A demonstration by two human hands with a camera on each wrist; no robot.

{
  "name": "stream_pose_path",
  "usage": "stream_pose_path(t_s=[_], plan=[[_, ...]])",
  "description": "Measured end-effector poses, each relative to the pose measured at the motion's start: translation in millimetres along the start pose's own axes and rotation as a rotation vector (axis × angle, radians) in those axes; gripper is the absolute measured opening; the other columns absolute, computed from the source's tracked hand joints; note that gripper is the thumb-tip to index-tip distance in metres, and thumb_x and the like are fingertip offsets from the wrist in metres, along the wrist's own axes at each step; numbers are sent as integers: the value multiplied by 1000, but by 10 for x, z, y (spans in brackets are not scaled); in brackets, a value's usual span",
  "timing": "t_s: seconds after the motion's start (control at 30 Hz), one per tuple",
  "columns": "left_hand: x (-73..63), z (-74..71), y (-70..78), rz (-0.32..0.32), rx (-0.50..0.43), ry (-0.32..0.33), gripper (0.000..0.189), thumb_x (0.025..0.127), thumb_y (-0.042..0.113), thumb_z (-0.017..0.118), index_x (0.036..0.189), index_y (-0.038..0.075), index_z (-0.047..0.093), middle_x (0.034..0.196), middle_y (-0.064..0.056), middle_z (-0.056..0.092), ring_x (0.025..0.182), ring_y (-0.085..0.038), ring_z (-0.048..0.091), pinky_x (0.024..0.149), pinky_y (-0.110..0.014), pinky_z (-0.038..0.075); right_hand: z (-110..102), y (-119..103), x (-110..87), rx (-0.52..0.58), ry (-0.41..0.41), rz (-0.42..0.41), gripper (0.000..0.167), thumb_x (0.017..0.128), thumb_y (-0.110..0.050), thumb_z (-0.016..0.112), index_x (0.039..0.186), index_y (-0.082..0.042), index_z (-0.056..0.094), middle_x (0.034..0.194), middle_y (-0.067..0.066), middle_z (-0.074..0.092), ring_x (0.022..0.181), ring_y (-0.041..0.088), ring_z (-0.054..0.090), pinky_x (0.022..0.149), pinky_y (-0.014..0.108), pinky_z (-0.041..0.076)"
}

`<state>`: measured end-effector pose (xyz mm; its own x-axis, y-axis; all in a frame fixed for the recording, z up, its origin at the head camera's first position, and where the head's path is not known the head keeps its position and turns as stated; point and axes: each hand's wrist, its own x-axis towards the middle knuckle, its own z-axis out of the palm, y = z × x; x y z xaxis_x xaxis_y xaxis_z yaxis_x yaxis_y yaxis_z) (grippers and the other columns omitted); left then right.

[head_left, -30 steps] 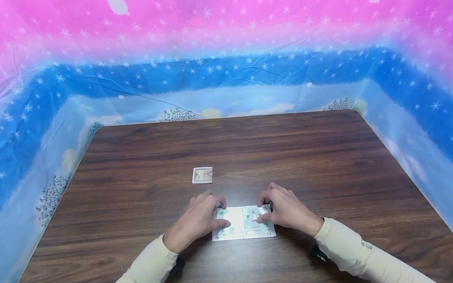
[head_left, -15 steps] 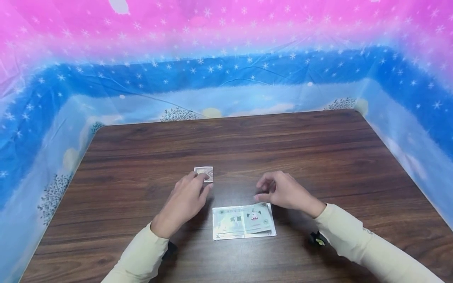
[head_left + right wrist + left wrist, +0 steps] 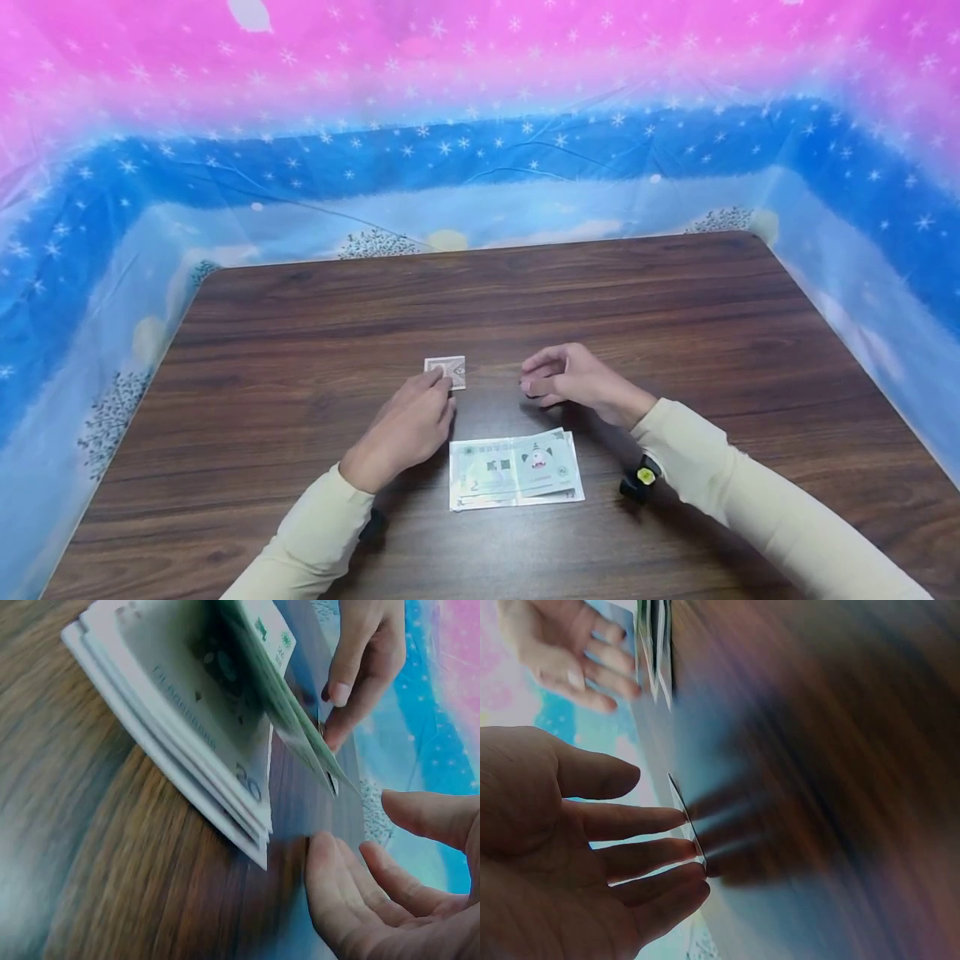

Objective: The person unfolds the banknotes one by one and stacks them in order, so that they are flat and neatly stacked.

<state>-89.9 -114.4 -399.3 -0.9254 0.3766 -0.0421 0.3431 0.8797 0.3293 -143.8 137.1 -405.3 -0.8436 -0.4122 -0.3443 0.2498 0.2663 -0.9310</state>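
Fingertips of my left hand [image 3: 405, 425] rest on a small folded banknote [image 3: 457, 375], brownish with a white border, flat on the table. Seen from the left wrist, those fingers are nearly straight and meet the note's thin edge [image 3: 678, 796], thumb apart from it. To the right, my right hand [image 3: 577, 385] hovers low over the table with fingers loosely bent and nothing in them. Nearer to me lies a stack of pale green play banknotes [image 3: 517, 471], creased across the middle. In the right wrist view the top notes [image 3: 281, 705] stand up from the stack.
Both hands work on a dark wood-grain table [image 3: 600, 308]. A pink and blue snowflake cloth [image 3: 480, 150] hangs behind and along its sides. A black band with a yellow mark [image 3: 643, 477] is at my right wrist.
Both hands have left the green banknotes, whose top notes have sprung up slightly askew. My left hand reached the folded note and slid it a little right. My right hand moved farther forward.
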Motion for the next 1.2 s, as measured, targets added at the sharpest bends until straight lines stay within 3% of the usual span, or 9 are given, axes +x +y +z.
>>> stream_pose_path(t_s=[0.2, 0.43, 0.7, 0.93, 1.2], plan=[[59, 32, 181, 31, 13, -71, 39, 105, 12, 46, 136, -10, 55, 148, -28, 47, 138, -41, 44, 118, -51, 34, 63, -33, 76, 151, -37, 56, 39, 93, 12, 55, 132, 12, 53, 126, 26, 64, 111, 30, 67, 93, 40, 58], [109, 78, 305, 91, 31, -90, 40, 104, 14, 48, 136, -8, 56, 148, -27, 48, 136, -42, 46, 116, -50, 36, 86, -58, 88, 259, -84, 83, 45, 95, 1, 61, 136, 14, 49, 129, 28, 62, 117, 30, 64, 99, 41, 55], [118, 98, 328, 80, 27, -101, 42, 105, 17, 49, 138, -7, 54, 150, -26, 46, 138, -41, 44, 117, -49, 34, 86, -65, 93, 366, -59, 138, 42, 96, 5, 60, 136, 15, 49, 128, 29, 62, 113, 29, 66, 100, 40, 54], [100, 79, 372, 93, -81, -136, 45, 106, 16, 47, 144, -9, 47, 154, -24, 42, 144, -38, 38, 121, -49, 28, 122, -16, 99, 459, -33, 126, 43, 94, 10, 60, 134, 16, 46, 118, 28, 66, 102, 31, 69, 97, 42, 55], [52, 41, 407, 133, -242, -114, 45, 107, 14, 46, 147, -5, 45, 153, -23, 43, 143, -36, 39, 120, -48, 30, 141, 50, 94, 408, 61, 112, 38, 89, 12, 66, 124, 14, 51, 99, 20, 69, 84, 23, 71, 87, 39, 60]])
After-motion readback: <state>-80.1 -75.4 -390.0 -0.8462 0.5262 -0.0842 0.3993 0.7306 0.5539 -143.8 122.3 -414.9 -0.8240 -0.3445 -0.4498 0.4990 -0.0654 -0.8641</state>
